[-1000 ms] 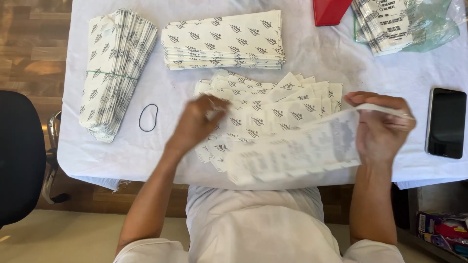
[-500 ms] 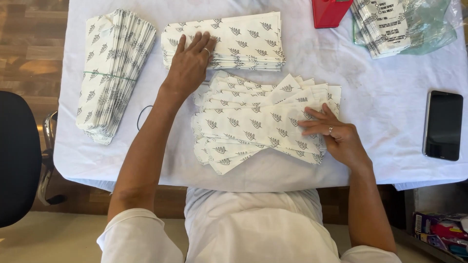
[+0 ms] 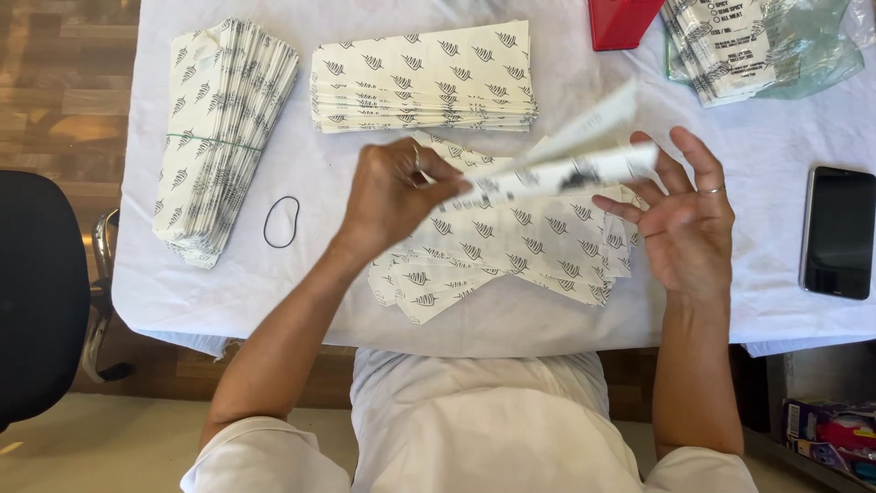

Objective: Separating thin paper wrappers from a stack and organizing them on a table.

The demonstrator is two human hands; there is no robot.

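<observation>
While the left hand (image 3: 392, 192) pinches a paper bag (image 3: 557, 164) above the loose pile (image 3: 511, 246), the right hand (image 3: 684, 219), fingers spread and released, should steady its far end.

Two bare forearms reach forward from the bottom of the view. The left hand (image 3: 394, 196) is curled, knuckles up, with fingertips pinched together pointing right. The right hand (image 3: 686, 219) is raised with palm facing left, fingers spread and slightly bent, a ring on one finger. The hands are near each other, not touching.
</observation>
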